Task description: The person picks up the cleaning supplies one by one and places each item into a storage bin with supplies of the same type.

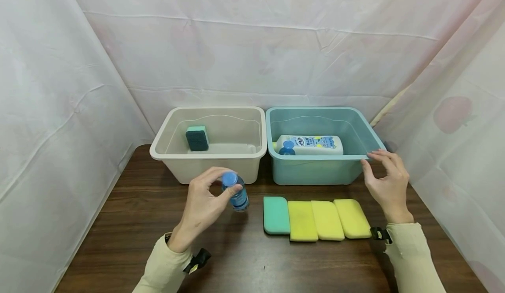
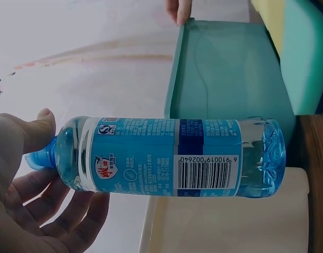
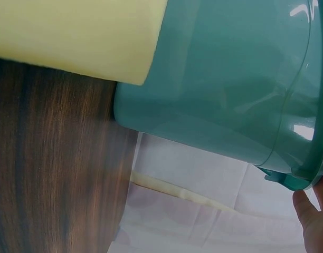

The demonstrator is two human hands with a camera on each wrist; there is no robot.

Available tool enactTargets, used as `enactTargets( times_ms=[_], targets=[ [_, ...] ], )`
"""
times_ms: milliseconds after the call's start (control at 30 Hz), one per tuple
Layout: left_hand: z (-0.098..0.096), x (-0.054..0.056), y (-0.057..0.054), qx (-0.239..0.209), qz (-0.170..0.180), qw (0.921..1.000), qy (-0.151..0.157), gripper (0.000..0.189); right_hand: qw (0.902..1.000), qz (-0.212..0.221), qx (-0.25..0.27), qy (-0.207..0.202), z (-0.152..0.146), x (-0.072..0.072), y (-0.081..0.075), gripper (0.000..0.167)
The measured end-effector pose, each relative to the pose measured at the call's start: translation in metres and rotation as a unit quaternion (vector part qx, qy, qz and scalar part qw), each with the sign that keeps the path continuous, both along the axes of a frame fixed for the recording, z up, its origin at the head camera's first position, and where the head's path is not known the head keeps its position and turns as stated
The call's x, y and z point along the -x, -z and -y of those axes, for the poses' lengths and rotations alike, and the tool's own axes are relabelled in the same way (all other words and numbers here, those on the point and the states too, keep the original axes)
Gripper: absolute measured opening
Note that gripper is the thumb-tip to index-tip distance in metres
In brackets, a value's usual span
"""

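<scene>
A clear blue plastic bottle (image 2: 167, 155) with a blue cap is held by my left hand (image 1: 208, 201), thumb and fingers about its capped neck. In the head view it is in front of the beige bin (image 1: 169, 156), its cap toward the camera. My right hand (image 1: 388, 183) pinches the rim of the blue-green bin (image 1: 311, 170) at the front right corner, thumb on the near side. Inside that bin a white labelled bottle (image 1: 323, 146) lies on its side, with a blue-capped bottle (image 1: 288, 147) in front of it. The beige bin holds a green sponge (image 1: 197, 138) with a dark face.
On the dark wooden table (image 1: 252, 266), a green sponge (image 1: 276, 215) and three yellow sponges (image 1: 327, 220) form an overlapping row before the blue-green bin. Pale curtains (image 1: 252, 60) hang behind and on both sides. The two bins stand side by side.
</scene>
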State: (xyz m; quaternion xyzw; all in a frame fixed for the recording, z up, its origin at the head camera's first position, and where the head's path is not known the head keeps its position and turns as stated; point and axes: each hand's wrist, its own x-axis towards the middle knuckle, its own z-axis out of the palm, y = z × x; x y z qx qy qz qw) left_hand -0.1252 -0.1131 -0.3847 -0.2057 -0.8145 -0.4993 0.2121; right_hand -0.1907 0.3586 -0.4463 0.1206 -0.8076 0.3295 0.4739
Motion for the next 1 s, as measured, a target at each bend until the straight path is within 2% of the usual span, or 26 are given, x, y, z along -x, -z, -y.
enactTargets(
  times_ms=[533, 1000],
  targets=[
    [-0.011, 0.001, -0.012, -0.021, -0.012, 0.9997, 0.007, 0.026, 1.0, 0.002, -0.001, -0.003, 0.0, -0.001, 0.001, 0.026],
    [-0.016, 0.002, -0.015, -0.027, -0.018, 0.9994, 0.011, 0.025, 1.0, 0.001, -0.004, -0.003, 0.001, -0.001, -0.002, 0.025]
  ],
)
